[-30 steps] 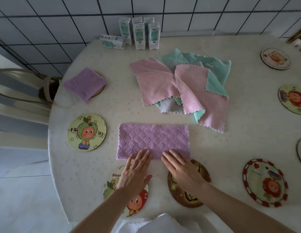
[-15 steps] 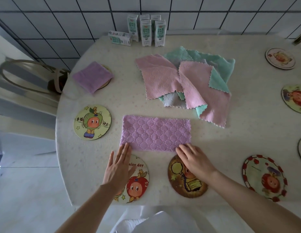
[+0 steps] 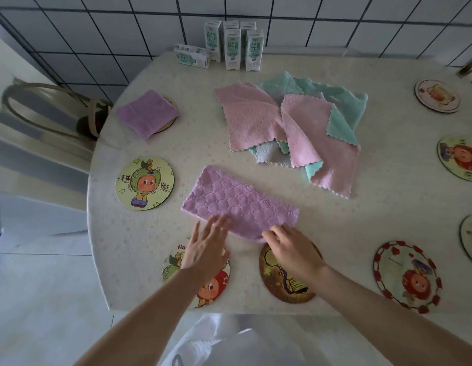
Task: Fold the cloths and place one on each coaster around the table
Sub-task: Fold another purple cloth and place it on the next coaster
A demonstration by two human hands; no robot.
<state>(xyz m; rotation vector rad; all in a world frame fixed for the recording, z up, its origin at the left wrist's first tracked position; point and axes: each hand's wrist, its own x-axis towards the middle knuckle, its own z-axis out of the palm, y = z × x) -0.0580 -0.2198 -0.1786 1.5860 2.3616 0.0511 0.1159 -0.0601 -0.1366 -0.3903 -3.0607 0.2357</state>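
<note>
A purple quilted cloth (image 3: 240, 204), folded in half into a long strip, lies askew on the table near me. My left hand (image 3: 205, 249) is flat with spread fingers, its tips touching the strip's near left edge. The fingers of my right hand (image 3: 290, 247) curl on the strip's near right corner. Beneath my hands lie a cartoon-face coaster (image 3: 203, 286) and a brown coaster (image 3: 287, 283). A green-hat coaster (image 3: 144, 182) lies bare to the left. Another purple cloth (image 3: 147, 113), folded small, rests on the far-left coaster (image 3: 169, 122).
A loose pile of pink, teal and grey cloths (image 3: 295, 128) lies mid-table. Bare coasters ring the right side: a red-rimmed one (image 3: 406, 276), one with a red-haired figure (image 3: 459, 157), a far one (image 3: 436, 95). Milk cartons (image 3: 233, 46) stand by the tiled wall. A chair (image 3: 45, 109) is at the left.
The purple strip has turned, its left end now farther from me and its right end nearer. My right hand has closed on its near right corner; my left hand shifted right along the near edge.
</note>
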